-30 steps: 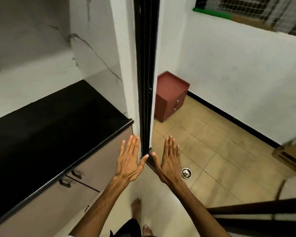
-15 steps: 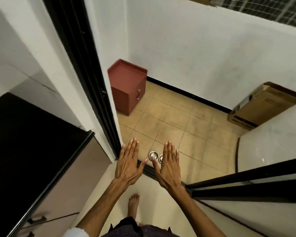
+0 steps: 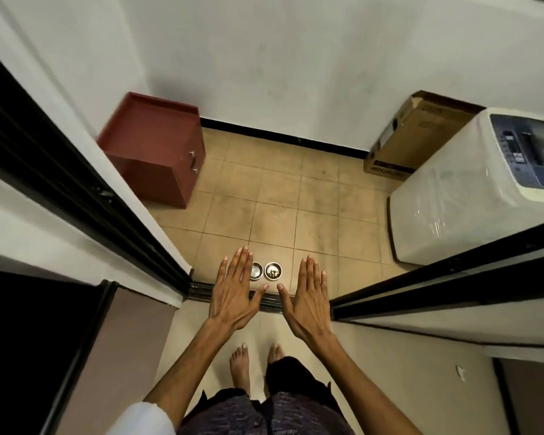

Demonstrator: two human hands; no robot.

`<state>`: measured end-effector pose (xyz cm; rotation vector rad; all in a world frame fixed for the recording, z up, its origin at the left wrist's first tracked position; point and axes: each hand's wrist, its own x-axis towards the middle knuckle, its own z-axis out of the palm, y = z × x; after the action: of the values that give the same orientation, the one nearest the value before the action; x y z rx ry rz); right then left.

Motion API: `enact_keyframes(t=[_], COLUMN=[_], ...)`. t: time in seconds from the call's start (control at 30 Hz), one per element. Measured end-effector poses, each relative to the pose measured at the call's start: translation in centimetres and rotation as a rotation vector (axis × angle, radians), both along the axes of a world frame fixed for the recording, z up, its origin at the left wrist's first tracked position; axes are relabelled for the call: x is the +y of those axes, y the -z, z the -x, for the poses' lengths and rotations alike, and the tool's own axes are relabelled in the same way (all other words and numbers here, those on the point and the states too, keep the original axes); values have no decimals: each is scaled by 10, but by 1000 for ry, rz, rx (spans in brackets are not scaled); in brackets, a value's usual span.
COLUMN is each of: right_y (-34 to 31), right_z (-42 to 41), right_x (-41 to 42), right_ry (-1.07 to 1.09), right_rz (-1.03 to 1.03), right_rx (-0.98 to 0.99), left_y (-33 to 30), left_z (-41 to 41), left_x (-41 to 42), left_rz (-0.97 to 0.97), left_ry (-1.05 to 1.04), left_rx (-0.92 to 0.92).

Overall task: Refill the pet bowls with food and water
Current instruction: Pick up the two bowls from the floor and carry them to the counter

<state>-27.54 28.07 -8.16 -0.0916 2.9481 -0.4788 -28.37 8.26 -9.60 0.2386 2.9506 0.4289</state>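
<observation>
fingers straight and pressed side by side on the left hand (image 3: 233,293), thumb splayed toward 3 o'clock, palm down, gripping nothing. same on the right hand (image 3: 308,299): fingers flat and together, thumb angled toward 9 o'clock, holding nothing. both held out in the air over the black door track (image 3: 198,291), thumbs near each other but apart.

just past the thumb tips, toward 12 o'clock, two small steel bowls on the tan tiled floor (image 3: 274,189), side by side and about touching. left bowl (image 3: 257,271) partly hidden behind the left index finger, inside shiny, possibly dry or with clear water, hard to tell at this size. right bowl (image 3: 273,271) with dark bits lying in its bottom, likely kibble.

farther out, at 10 o'clock, a dark red cabinet (image 3: 154,149) with metal handles, against the white wall (image 3: 296,58). at 2 o'clock a cardboard box (image 3: 402,142) lying in the corner, and just beside it at 3 o'clock a top-loading washing machine (image 3: 471,189) in clear plastic wrap. at 8 o'clock a black countertop (image 3: 29,340). at 6 o'clock bare feet (image 3: 241,362) on pale floor, dark patterned shorts (image 3: 264,412) below them.
</observation>
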Motion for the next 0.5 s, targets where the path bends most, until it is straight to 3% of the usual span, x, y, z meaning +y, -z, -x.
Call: enact_keyframes(t=[0.27,0.5], right_y=[15,34], right_z=[20,52], right_x=[13,37], right_ry=[67,72], right_rz=[25,63], right_rx=[-41,-99], left_y=[14,25], left_z=[29,56], left_x=[16,39], left_rz=[-3,-132], left_ry=[2,-87], left_rx=[-75,-189])
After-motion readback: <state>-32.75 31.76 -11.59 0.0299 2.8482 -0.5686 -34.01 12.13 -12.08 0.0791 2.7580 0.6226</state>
